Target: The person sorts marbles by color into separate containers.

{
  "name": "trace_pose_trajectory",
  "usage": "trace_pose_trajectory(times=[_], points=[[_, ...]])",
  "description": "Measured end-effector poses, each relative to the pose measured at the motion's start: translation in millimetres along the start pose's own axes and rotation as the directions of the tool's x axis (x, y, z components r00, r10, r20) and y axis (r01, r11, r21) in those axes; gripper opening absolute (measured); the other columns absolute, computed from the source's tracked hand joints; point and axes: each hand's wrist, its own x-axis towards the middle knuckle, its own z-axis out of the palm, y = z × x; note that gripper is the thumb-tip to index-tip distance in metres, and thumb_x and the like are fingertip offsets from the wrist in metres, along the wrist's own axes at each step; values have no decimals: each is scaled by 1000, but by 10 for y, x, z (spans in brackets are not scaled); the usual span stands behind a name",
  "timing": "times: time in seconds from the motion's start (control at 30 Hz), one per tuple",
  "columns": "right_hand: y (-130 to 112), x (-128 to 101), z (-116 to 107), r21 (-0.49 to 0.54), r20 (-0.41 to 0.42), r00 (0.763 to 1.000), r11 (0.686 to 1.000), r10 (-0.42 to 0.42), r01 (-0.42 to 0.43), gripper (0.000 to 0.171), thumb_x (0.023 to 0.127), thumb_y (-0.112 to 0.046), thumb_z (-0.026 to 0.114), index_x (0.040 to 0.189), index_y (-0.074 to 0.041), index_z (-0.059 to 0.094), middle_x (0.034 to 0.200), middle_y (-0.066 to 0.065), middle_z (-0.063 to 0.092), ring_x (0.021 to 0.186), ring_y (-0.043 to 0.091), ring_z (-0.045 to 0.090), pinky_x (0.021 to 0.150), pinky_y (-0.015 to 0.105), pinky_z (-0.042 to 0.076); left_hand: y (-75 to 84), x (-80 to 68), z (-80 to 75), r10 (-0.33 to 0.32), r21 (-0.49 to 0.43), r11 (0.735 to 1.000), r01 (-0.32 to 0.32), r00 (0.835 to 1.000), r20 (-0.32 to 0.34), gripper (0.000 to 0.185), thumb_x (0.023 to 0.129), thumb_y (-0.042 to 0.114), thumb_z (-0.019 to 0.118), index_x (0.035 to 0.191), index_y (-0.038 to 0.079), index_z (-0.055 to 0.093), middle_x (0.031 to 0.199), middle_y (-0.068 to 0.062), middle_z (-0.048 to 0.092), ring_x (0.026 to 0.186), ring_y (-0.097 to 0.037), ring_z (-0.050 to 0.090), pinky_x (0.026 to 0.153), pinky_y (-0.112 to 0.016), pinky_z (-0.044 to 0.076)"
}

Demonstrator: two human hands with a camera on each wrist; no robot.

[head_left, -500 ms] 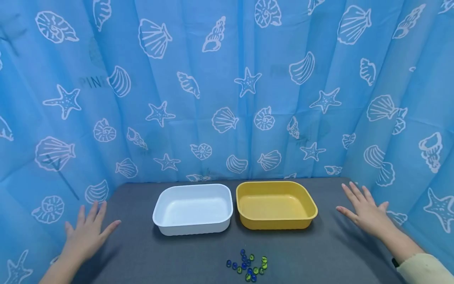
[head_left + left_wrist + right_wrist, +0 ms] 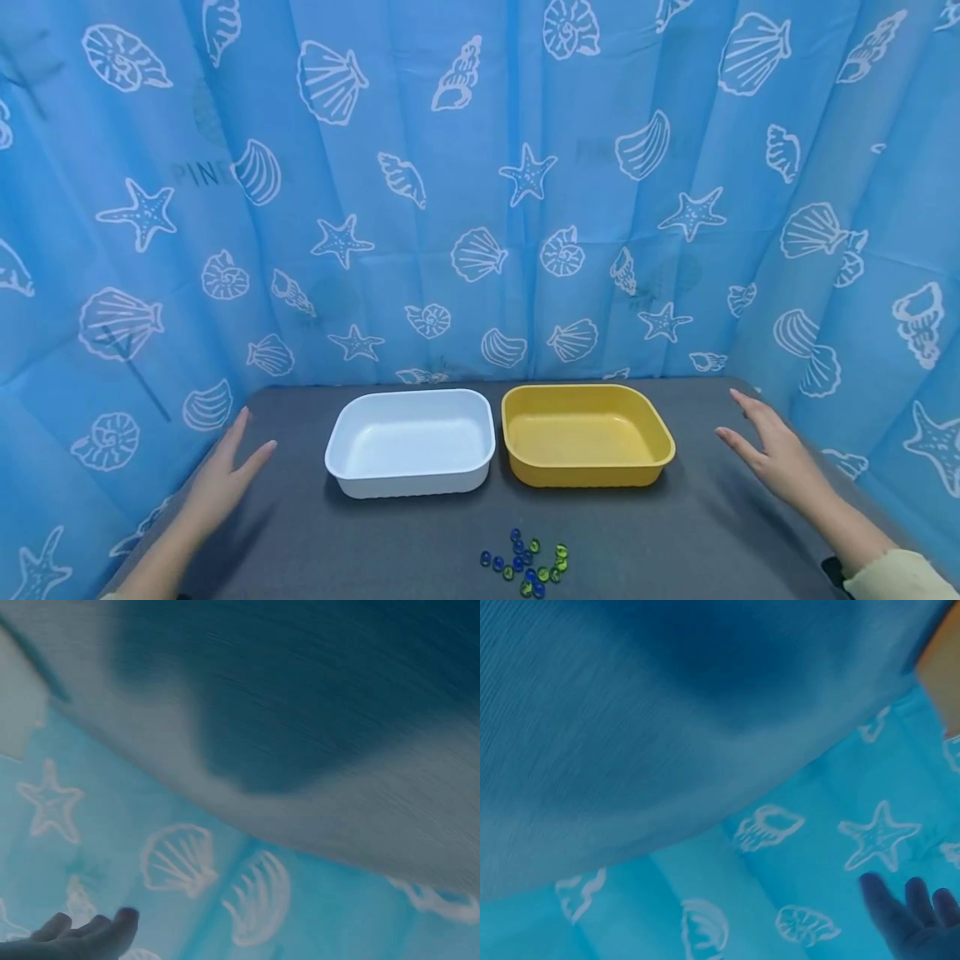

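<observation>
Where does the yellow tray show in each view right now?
Head: yellow tray mid-table, right of the white tray.
Left wrist: not in it.
Right wrist: an orange-yellow patch at the top right edge may be it; cannot tell.
Shared landmark: the blue shell curtain.

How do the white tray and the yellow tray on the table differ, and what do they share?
The white tray is white and sits to the left, nearer the left hand; the yellow tray is yellow and sits to the right, nearer the right hand. Both are empty, rounded rectangles of similar size, side by side behind the marbles.
</observation>
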Motion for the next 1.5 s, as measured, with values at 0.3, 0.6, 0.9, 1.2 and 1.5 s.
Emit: trace_pose_trajectory(times=[0.3, 0.6, 0.9, 1.2, 1.5], points=[[-322, -79, 109, 251, -160, 979, 954, -125, 163, 41, 87, 3, 69, 125, 5, 55, 109, -9, 60, 87, -11, 54, 58, 17, 52, 373, 211, 387, -164, -396, 908, 139, 986, -30, 70, 103, 23, 49, 156, 9, 5, 158, -19, 15, 145, -40, 11, 111, -57, 20], [-579, -121, 213, 628, 172, 966, 777, -191, 42, 37, 96, 2, 56, 124, -21, 59, 105, -14, 63, 86, 8, 65, 60, 33, 57, 439, 464, 782, -345, -604, 754, 260, 938, -27, 61, 101, 17, 52, 154, 9, 23, 158, -13, 22, 146, -33, 14, 114, -57, 14], [-747, -83, 431, 775, 482, 803, 598, -349, -205, 35, 101, -3, 49, 133, -12, 57, 112, 9, 63, 93, 15, 66, 68, 36, 58, 463, 614, 944, -413, -741, 608, 286, 911, 13, 57, 100, 0, 48, 152, 8, 27, 155, -14, 26, 145, -29, 18, 115, -46, 19], [-994, -22, 699, 600, 734, 635, 668, -242, -439, 44, 97, -12, 59, 133, 11, 49, 117, 18, 62, 99, 21, 60, 77, 39, 55, 470, 623, 1022, -401, -806, 527, 271, 915, 45, 54, 102, -2, 40, 153, 7, 24, 157, -13, 22, 145, -25, 17, 115, -39, 21], [-1106, 122, 932, 620, 757, 475, 721, -448, -309, 37, 94, -2, 62, 128, 11, 56, 93, 7, 58, 80, 14, 51, 67, 20, 43, 465, 649, 989, -388, -825, 504, 256, 921, 48, 54, 103, -2, 37, 153, 8, 22, 158, -11, 20, 145, -23, 15, 115, -38, 18]])
